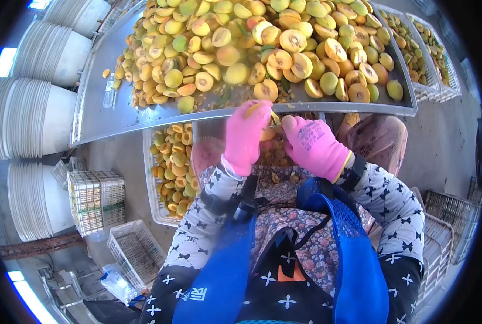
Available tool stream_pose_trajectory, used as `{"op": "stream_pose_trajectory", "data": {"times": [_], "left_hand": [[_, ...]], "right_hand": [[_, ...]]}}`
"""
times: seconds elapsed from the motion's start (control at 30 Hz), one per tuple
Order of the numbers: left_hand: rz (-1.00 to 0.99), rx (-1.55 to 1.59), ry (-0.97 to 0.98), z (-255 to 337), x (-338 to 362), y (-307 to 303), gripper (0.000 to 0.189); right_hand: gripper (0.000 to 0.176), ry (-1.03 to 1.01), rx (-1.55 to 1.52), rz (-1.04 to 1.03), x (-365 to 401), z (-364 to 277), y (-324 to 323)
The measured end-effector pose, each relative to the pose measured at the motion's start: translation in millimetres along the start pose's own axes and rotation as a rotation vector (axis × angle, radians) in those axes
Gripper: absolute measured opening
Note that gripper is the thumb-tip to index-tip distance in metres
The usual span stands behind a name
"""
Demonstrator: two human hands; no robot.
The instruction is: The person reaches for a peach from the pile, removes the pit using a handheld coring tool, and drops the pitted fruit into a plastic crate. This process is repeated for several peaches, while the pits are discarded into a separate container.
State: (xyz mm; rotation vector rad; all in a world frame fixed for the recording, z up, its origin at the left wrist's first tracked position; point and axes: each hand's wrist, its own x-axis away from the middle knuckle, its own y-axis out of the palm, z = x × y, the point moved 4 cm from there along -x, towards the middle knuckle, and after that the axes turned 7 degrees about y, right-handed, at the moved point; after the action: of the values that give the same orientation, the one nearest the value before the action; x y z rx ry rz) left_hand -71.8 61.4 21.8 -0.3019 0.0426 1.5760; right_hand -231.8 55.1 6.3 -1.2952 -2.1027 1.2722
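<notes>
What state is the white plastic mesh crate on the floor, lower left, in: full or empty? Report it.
Empty: the white plastic mesh crate shows its bare lattice bottom, and nothing lies inside it.

Held fruit: mostly hidden behind gloved fingers. Fruit pile on counter: cut off by top edge.

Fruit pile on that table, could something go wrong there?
The pile reaches the table edge, so halves could roll off, perhaps missing the tray below. The fruit pinched between the left hand and right hand might slip and drop.
</notes>
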Motion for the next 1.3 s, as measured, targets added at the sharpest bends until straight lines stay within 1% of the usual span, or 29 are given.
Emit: {"op": "stream_pose_trajectory", "data": {"times": [0.03,0.07,0.13,0.2,0.23,0.27,0.3,0.4,0.5,0.6,0.7,0.73,0.8,0.9,0.93,1.0,1.1,1.2,1.3], "left_hand": [[-0.03,-0.094,0.073,-1.7,-0.5,-0.4,0.028],[-0.041,-0.219,0.122,-3.4,-2.8,-0.1,0.029],[0.01,-0.114,-0.017,-8.2,-4.3,-0.9,0.032],[0.156,0.35,-0.403,-11.0,2.2,3.3,0.035],[0.17,0.424,-0.359,-9.4,1.0,3.9,0.035],[0.182,0.497,-0.309,-7.9,-3.2,5.2,0.036],[0.193,0.57,-0.255,-5.4,-7.0,6.6,0.036],[0.332,0.603,-0.168,6.5,-5.3,12.3,0.035],[0.404,0.42,-0.072,2.4,-4.4,12.4,0.038],[0.304,0.347,-0.145,-7.2,-4.6,11.0,0.038],[0.238,0.366,-0.23,-16.8,-4.4,6.1,0.042],[0.269,0.336,-0.152,-15.3,-3.7,6.4,0.043],[0.33,0.273,0.009,-12.0,-1.5,9.6,0.044],[0.232,0.184,0.053,-14.9,-6.0,9.3,0.045],[0.215,0.282,-0.083,-18.8,-5.7,10.9,0.044],[0.181,0.474,-0.354,-5.6,-7.7,18.7,0.043],[0.034,0.511,-0.392,4.7,-10.3,15.9,0.044],[0.052,0.468,-0.304,-0.7,-13.1,-2.1,0.042],[0.052,0.377,-0.249,0.5,-4.8,-35.1,0.036]], "right_hand": [[0.024,0.052,-0.074,-0.048,-0.5,-1.8,2.8],[0.024,0.065,-0.179,-0.051,0.6,-5.5,5.4],[0.023,0.091,-0.398,-0.052,3.6,-11.8,13.9],[0.023,0.102,-0.404,-0.063,3.8,-11.2,13.8],[0.024,0.101,-0.405,-0.065,1.2,-11.7,10.9],[0.025,0.156,-0.41,-0.097,-2.0,-10.8,6.4],[0.026,0.193,-0.478,-0.133,-2.4,-13.5,2.9],[0.028,0.29,-0.724,-0.282,-1.3,-22.3,3.5],[0.028,0.6,-0.991,-0.513,4.0,-30.4,4.8],[0.027,0.406,-0.746,-0.323,4.2,-26.0,10.2],[0.028,0.286,-0.688,-0.203,5.6,-22.6,20.9],[0.027,0.402,-0.842,-0.345,7.9,-19.0,24.8],[0.025,0.631,-1.144,-0.634,6.8,-27.4,8.9],[0.022,0.631,-1.133,-0.593,9.1,-24.7,13.8],[0.02,0.564,-1.059,-0.543,9.1,-23.5,15.4],[0.017,0.43,-0.91,-0.446,11.0,-19.9,17.4],[0.017,0.47,-1.259,-0.756,15.0,-21.2,5.2],[0.017,0.514,-1.516,-0.707,15.2,-11.5,-12.3],[0.024,0.345,-0.778,-0.737,20.0,5.9,-1.6]]}}
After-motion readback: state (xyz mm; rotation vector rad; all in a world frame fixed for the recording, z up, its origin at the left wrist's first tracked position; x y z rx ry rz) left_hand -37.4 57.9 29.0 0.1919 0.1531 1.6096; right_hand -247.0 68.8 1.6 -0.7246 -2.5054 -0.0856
